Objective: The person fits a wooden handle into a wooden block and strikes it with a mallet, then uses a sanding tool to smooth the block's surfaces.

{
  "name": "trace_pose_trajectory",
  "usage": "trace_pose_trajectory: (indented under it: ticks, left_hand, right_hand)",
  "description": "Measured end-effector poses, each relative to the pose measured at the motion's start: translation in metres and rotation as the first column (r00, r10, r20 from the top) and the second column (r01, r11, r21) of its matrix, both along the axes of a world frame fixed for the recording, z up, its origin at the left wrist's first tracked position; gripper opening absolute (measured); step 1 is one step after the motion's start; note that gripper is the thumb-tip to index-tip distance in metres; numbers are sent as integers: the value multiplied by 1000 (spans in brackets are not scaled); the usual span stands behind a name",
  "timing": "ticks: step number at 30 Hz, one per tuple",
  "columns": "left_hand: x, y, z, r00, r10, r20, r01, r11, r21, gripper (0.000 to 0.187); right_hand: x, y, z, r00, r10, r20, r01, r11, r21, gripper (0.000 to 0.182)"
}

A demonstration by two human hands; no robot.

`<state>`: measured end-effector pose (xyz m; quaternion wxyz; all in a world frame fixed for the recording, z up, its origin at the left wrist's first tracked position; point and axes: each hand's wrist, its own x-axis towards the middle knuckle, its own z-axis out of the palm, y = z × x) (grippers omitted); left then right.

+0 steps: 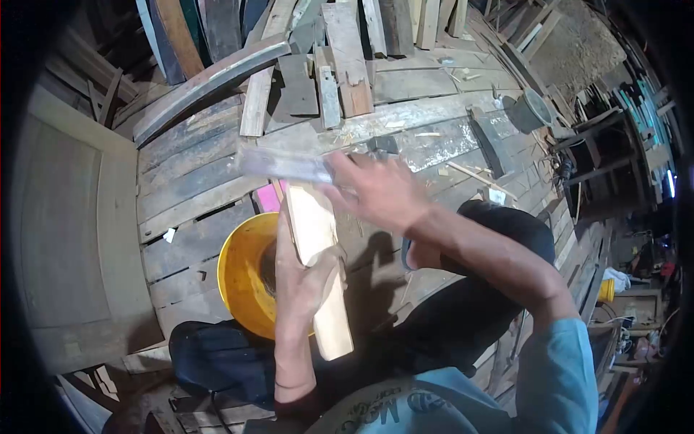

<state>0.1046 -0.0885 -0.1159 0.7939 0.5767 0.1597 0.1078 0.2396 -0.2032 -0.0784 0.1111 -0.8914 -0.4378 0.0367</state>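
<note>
My left hand is wrapped round a pale piece of wood, which stands tilted in front of my lap with its lower end near my thigh. Closed on a broad-bladed knife, my right hand is just above the wood's top end. The blade points left and is smeared by motion; its handle is hidden in my fingers. A yellow bucket sits left of the wood, partly behind my left forearm. Beside the wood's top lies a small pink object.
Plank flooring with wood chips surrounds me. Boards and a curved beam lie ahead. A grey bucket sits at the far right, and a panelled wooden door stands left. Cluttered shelving runs along the right.
</note>
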Motion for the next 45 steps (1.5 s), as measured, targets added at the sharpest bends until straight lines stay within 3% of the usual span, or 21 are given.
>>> trace_pose_trajectory:
  ticks: [2, 3, 6, 7, 10, 11, 14, 16, 18, 20, 22, 25, 29, 33, 36, 37, 39, 40, 41, 43, 45]
  left_hand:
    - [0, 14, -21, 999, -34, 6, 34, 999, 14, 68]
    - [2, 14, -26, 999, 39, 5, -40, 999, 10, 70]
    - [1, 6, -8, 992, 81, 98, -85, 996, 40, 63]
    - [-1, 4, -4, 997, 57, 53, -56, 998, -16, 61]
    - [-4, 10, -9, 999, 51, -1, -50, 989, -141, 60]
    - [-1, 15, -16, 996, 54, 72, -55, 998, 14, 67]
    - [3, 10, -21, 994, 103, 25, -101, 994, -47, 71]
    - [1, 2, -14, 997, 62, 46, -60, 998, -28, 73]
    - [1, 12, -22, 993, 73, 90, -76, 997, 31, 73]
    - [0, 19, -15, 998, 59, -11, -60, 998, -20, 75]
    - [5, 15, -16, 995, 104, -14, -104, 995, -1, 76]
    - [5, 4, -17, 998, 42, 55, -45, 998, 46, 81]
    - [5, 21, -11, 996, 76, 45, -74, 996, -46, 86]
    - [7, 6, -18, 980, 153, 131, -178, 962, 208, 77]
    - [1, 17, -18, 1000, 21, 23, -21, 999, -28, 75]
    - [-1, 19, -18, 992, 97, -75, -97, 995, 1, 75]
    - [1, 19, -16, 993, 112, -40, -112, 994, -8, 73]
    - [1, 16, -14, 994, 109, -31, -109, 994, -11, 73]
    - [4, 4, -11, 976, 204, 72, -210, 972, 102, 72]
    - [-1, 8, -13, 993, 104, 50, -107, 993, 58, 72]
    - [1, 26, -47, 995, 77, 71, -81, 995, 50, 74]
  right_hand:
    - [-21, -16, -20, 996, 84, 36, -86, 993, 75, 39]
    - [-28, -19, -20, 990, 142, 14, -143, 987, 73, 39]
    - [-7, 4, -11, 996, 6, 94, -11, 999, 48, 39]
    - [2, 10, 0, 999, -42, -5, 42, 998, 40, 40]
    - [-25, -7, -18, 998, 31, -46, -27, 997, 70, 41]
    - [-32, -16, -28, 993, 117, -17, -113, 977, 180, 41]
    - [-10, 1, -16, 1000, 12, -1, -12, 999, 41, 41]
    - [-6, 3, -1, 991, -75, -114, 77, 997, 15, 38]
    - [-21, -3, -14, 994, -31, -106, 35, 999, 33, 38]
    - [-38, -20, -28, 985, 165, 50, -171, 967, 187, 39]
    - [-16, -5, -17, 991, 116, -74, -119, 992, -39, 41]
    - [5, 13, -3, 995, -64, -82, 68, 996, 51, 40]
    - [-38, -21, -37, 982, 189, 25, -190, 969, 157, 37]
    - [5, 16, -9, 992, -48, -113, 51, 998, 25, 46]
    - [-21, -9, -33, 997, 67, -47, -64, 996, 59, 45]
    - [-25, -10, -32, 994, 93, -48, -90, 993, 73, 45]
    - [-31, -12, -32, 988, 147, -48, -142, 985, 100, 46]
    - [-19, -2, -24, 989, 120, -82, -119, 993, 14, 46]
    - [-13, 4, -17, 992, 76, -102, -72, 997, 41, 46]
    - [-6, 12, -5, 992, -9, -129, 22, 995, 98, 45]
    - [-38, -8, -30, 993, 114, -5, -111, 974, 198, 42]
